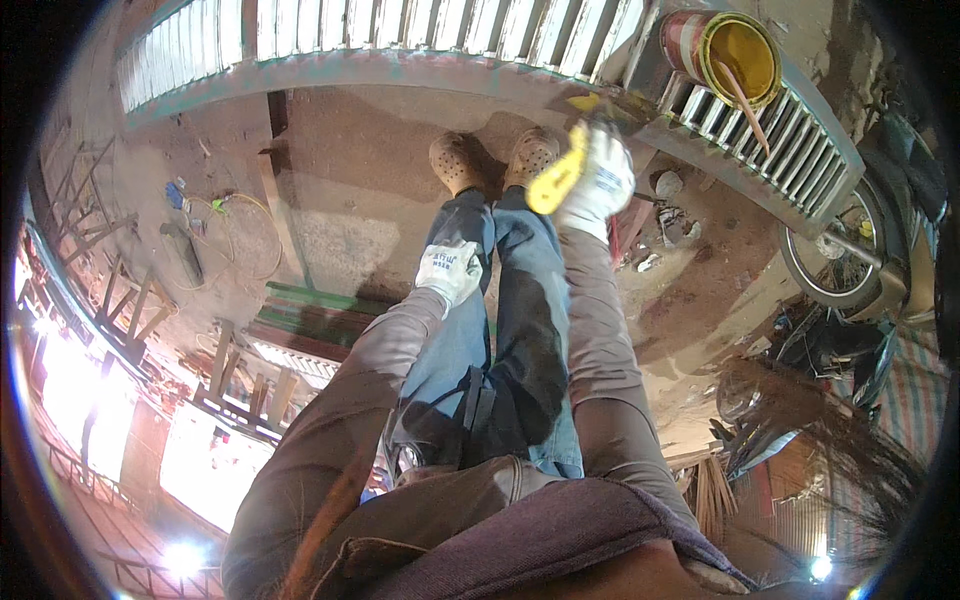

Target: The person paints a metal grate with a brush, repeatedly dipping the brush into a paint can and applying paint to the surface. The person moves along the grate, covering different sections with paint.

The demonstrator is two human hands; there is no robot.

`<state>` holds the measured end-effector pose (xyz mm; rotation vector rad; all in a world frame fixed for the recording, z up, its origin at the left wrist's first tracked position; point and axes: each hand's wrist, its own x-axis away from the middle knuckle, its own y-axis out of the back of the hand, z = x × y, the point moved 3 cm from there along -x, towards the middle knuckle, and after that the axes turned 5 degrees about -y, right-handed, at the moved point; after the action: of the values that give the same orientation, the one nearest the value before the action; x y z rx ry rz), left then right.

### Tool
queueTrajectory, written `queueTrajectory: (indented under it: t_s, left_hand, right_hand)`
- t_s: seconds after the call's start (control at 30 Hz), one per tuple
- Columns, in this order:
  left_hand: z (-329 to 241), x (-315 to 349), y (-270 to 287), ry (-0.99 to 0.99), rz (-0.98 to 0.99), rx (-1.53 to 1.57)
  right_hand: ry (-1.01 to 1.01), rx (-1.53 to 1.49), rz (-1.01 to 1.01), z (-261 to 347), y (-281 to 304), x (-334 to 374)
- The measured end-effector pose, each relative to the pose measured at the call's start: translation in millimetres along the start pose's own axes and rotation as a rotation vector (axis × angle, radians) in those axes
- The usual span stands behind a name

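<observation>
My right hand (600, 172), in a white work glove, grips a yellow-handled tool (556, 182) beside the curved metal frame (350, 82) with its row of pale slats. Motion blurs this hand, and the tool's working end cannot be made out. A yellow smear (584, 102) shows near the fingers. On the frame's right part stands an open can (690, 42) with yellow matter inside and a thin stick (742, 95) leaning out. My left hand (448, 272), also gloved, rests with fingers curled on my left knee; nothing shows in it.
Brown clogs (455, 163) are on my feet below the frame. A motorbike wheel (835, 250) stands at the right. Rubble (672, 205) lies on the floor near my right forearm. A green bench-like piece (320, 312) and a cylinder (182, 253) are at the left.
</observation>
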<state>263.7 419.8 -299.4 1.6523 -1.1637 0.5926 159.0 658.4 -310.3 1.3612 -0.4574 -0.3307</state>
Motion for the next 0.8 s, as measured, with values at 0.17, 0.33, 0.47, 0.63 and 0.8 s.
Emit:
queueTrajectory:
  t_s: [0.17, 0.33, 0.47, 0.63, 0.8]
  left_hand:
    - [-2.1, 4.0, -12.7, -0.076, -0.184, -0.015]
    - [1.4, 11.2, -20.0, 0.016, -0.051, -0.018]
    - [4.2, 12.7, -26.4, 0.04, 0.006, 0.011]
    - [3.0, 21.2, -36.2, -0.019, -0.069, 0.134]
    - [3.9, 20.9, -33.8, 0.005, 0.016, 0.057]
  right_hand:
    - [0.202, -0.176, 0.126, 80.6, -13.3, 28.4]
    - [0.402, -0.256, 0.075, 48.8, -5.1, 19.2]
    - [0.549, -0.047, -0.063, -10.6, 14.3, -27.6]
    - [0.609, -0.015, -0.091, -10.4, 6.9, -33.5]
    - [0.656, 0.054, 0.211, -21.9, -0.4, 23.4]
